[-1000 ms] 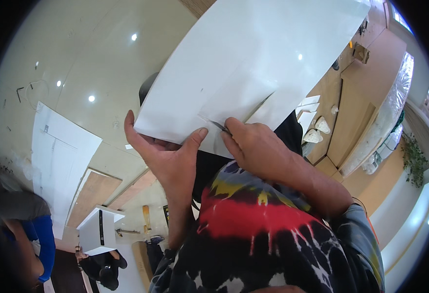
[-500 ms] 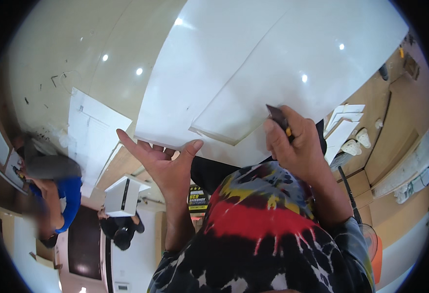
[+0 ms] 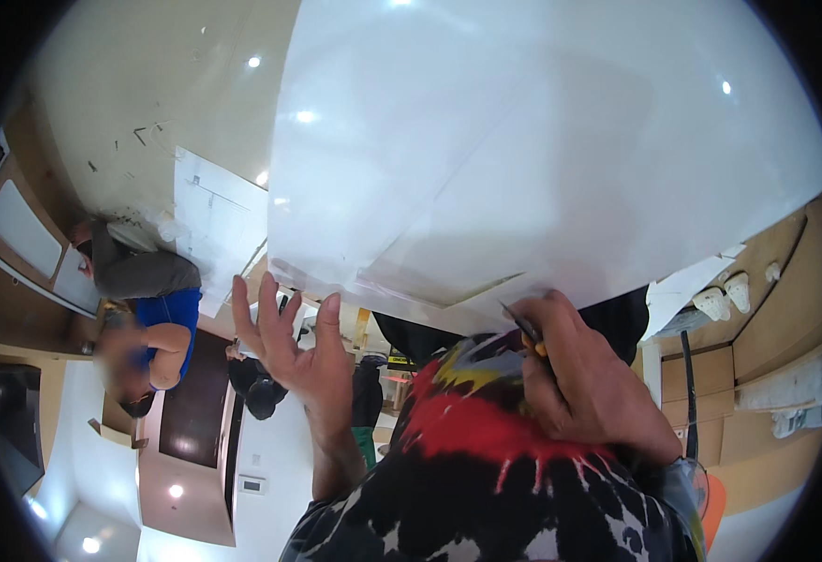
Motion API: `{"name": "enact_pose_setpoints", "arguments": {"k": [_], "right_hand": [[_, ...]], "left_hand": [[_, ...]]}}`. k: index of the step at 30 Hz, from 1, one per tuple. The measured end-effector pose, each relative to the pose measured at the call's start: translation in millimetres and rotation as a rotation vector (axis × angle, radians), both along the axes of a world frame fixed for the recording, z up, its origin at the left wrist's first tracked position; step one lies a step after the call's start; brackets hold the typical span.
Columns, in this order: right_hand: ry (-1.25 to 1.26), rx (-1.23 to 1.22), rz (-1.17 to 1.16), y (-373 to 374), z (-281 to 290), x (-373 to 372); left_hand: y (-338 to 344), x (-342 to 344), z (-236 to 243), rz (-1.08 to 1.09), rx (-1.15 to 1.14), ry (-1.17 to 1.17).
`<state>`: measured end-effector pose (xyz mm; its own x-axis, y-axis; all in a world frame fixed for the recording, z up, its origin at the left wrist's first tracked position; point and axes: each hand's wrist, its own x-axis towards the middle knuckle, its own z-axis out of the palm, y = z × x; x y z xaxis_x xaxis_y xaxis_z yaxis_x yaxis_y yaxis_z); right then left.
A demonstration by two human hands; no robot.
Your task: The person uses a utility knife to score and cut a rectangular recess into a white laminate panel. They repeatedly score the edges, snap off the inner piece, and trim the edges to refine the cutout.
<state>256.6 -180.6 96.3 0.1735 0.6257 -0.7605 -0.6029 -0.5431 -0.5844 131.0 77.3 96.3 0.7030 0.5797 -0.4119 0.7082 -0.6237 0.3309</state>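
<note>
A large glossy white sheet (image 3: 561, 140) spreads in front of me, its near edge close to my body. An angular cut line runs through its near part, with a narrow gap along one side. My right hand (image 3: 589, 384) is closed around a utility knife (image 3: 529, 335) with a dark blade and a yellow part; its tip points at the sheet's near edge, and I cannot tell if they touch. My left hand (image 3: 303, 351) is raised, fingers spread and holding nothing, just below the sheet's near left corner.
At the left, a person in a blue shirt (image 3: 172, 323) sits by a white panel with thin lines (image 3: 219, 201). Another person in dark clothing (image 3: 259, 386) is farther off. White clogs (image 3: 725, 298) and a fan with an orange part (image 3: 713, 506) are at the right.
My right hand has drawn the knife back toward my body, off the middle of the cut. My left hand has turned, with its fingers now pointing up. The whole view has shifted.
</note>
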Motion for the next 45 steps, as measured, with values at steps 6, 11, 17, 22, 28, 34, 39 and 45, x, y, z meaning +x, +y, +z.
{"name": "enact_pose_setpoints", "arguments": {"k": [6,11,17,22,28,34,39,45], "right_hand": [[-0.056,0.042,0.032,-10,-11,7],[0.002,0.177,-0.162,-25,-17,8],[0.173,0.063,-0.372,-27,12,7],[0.246,0.243,-0.506,-25,6,-35],[0.268,0.185,-0.647,-26,16,-74],[0.055,0.389,-0.595,-24,21,-97],[0.065,0.344,-0.598,-23,25,-110],[-0.100,0.188,-0.450,-21,14,-114]], "left_hand": [[16,5,13,-0.384,0.065,0.171],[6,31,24,-0.393,0.021,0.234],[0,46,16,-0.700,-0.136,0.243],[3,56,3,-0.962,-0.111,0.372],[8,61,-13,-1.175,-0.039,0.205],[3,75,-9,-1.384,0.137,0.224],[17,71,-13,-1.385,0.147,0.025],[39,4,-16,-0.825,0.034,-0.139]]}}
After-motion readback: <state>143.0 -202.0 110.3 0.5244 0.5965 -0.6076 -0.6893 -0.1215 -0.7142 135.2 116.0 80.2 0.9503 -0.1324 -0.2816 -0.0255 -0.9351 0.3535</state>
